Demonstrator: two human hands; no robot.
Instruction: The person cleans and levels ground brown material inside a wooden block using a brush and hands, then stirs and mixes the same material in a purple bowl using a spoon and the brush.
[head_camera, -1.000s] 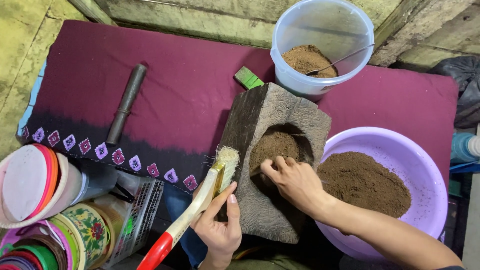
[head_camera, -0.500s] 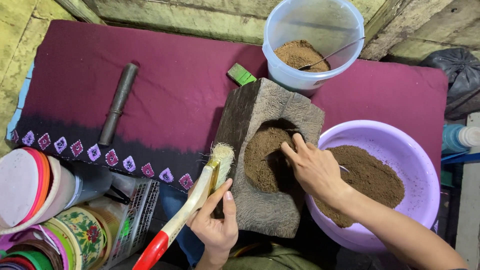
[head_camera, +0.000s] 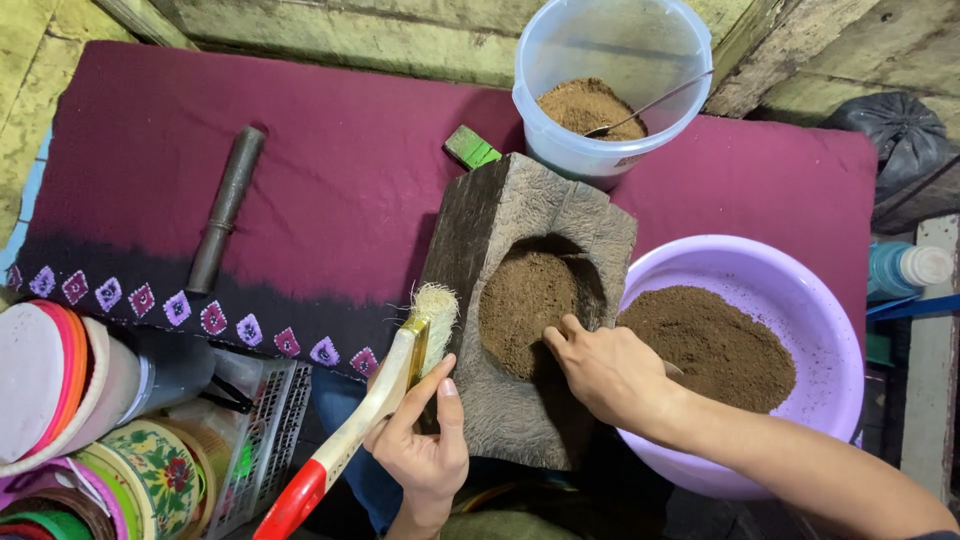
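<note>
A rough home workshop: worn concrete floor (head_camera: 330, 35), maroon cloth (head_camera: 330, 190), wooden mould block (head_camera: 500, 230), powder tubs.

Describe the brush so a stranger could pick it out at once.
Start at the dark wooden block with the powder-filled hollow. At its left edge, the left hand holds the brush: pale bristles, brass band, cream handle ending in red. The nearby dark rod has no bristles.

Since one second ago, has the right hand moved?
Yes. The right hand has slid from the mould's hollow toward its edge beside the purple basin.
</note>
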